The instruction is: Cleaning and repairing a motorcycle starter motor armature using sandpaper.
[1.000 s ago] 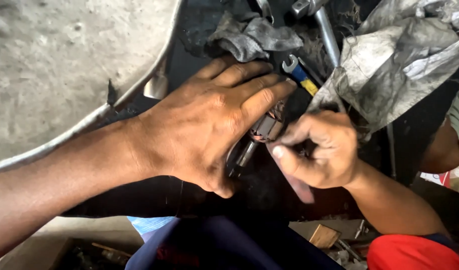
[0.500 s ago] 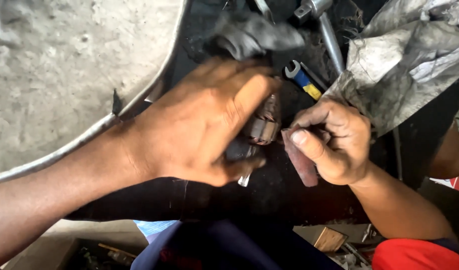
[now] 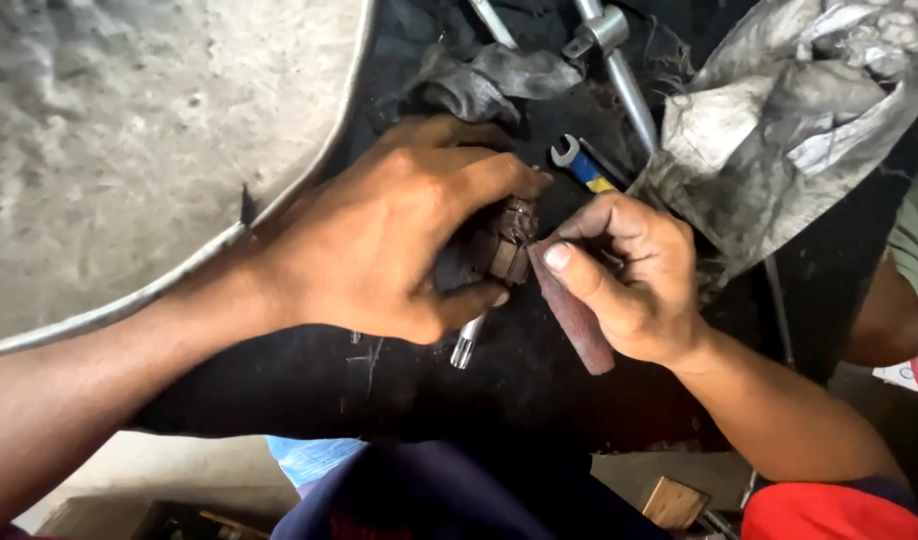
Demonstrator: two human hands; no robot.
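My left hand (image 3: 389,235) is wrapped around a small motor armature (image 3: 506,243) with copper-coloured segments; its steel shaft (image 3: 466,347) sticks out below my palm. My right hand (image 3: 629,275) pinches a strip of reddish-brown sandpaper (image 3: 574,310) and presses its upper end against the armature's end. The thumb lies flat on the strip. Both hands work over a black, greasy cloth-covered surface (image 3: 429,390). Most of the armature is hidden by my fingers.
A small open-end wrench with a blue and yellow handle (image 3: 579,165) lies just behind the hands. A long metal socket bar (image 3: 619,75) runs toward the top. Dirty grey rags (image 3: 789,120) are heaped at the right, another (image 3: 489,80) at the top. Concrete floor (image 3: 129,150) lies left.
My left hand has turned and curled tighter around the armature. My right hand has shifted slightly with the sandpaper, keeping it against the armature's end.
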